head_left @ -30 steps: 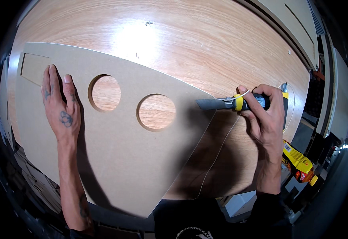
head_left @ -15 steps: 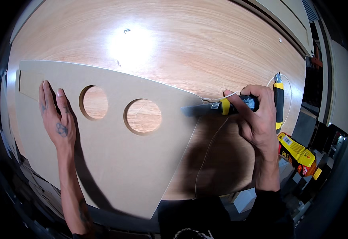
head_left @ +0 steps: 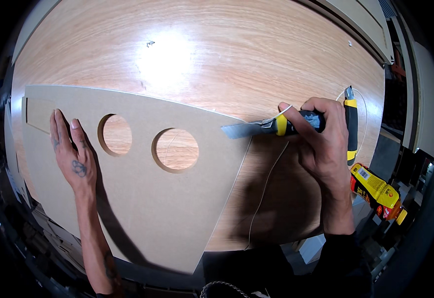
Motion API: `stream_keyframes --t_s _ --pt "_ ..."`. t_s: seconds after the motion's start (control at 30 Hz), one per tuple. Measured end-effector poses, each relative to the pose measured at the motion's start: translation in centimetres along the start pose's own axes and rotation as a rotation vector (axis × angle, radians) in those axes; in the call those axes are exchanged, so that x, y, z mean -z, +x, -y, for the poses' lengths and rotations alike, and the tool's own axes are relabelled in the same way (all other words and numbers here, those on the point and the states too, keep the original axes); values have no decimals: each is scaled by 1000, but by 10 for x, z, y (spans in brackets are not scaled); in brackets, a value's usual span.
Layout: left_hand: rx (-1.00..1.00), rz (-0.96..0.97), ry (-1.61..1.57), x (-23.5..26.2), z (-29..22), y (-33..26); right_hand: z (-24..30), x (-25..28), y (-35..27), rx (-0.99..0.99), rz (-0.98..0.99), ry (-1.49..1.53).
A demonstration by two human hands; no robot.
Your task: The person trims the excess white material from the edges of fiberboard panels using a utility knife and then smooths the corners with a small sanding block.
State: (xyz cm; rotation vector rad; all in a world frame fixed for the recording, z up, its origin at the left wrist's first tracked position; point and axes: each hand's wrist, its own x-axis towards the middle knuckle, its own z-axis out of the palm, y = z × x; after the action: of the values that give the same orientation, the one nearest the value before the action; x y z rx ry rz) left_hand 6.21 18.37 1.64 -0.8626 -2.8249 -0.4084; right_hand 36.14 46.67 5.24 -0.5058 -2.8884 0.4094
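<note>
Two round holes point(head_left: 147, 143) sit side by side in a tan fibreboard panel point(head_left: 142, 208) lying on the wood-grain table point(head_left: 236, 54), the panel covering its near left part. The left hand point(head_left: 73, 154) lies flat on the panel left of the holes, fingers straight and pressed together. The right hand point(head_left: 321, 144) is wrapped in a fist around a yellow-and-black utility knife point(head_left: 276, 126), its blade at the panel's right corner. A thin pale strip point(head_left: 264, 191) trails toward the near edge. A yellow bottle point(head_left: 375, 191) lies near right.
</note>
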Motion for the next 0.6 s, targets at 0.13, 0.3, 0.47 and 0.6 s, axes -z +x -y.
stream_keyframes --t_s 0.13,0.3,0.47,0.6 --pt "-9 3 23 1 0 1 2 -2 0 2 -6 2" --pt "-14 0 -2 -1 -1 0 5 -5 10 47 6 19" --pt "-35 -8 24 -1 2 0 6 -9 17 64 27 7" --pt "-9 -3 -6 0 -2 0 5 -2 21 58 72 39"
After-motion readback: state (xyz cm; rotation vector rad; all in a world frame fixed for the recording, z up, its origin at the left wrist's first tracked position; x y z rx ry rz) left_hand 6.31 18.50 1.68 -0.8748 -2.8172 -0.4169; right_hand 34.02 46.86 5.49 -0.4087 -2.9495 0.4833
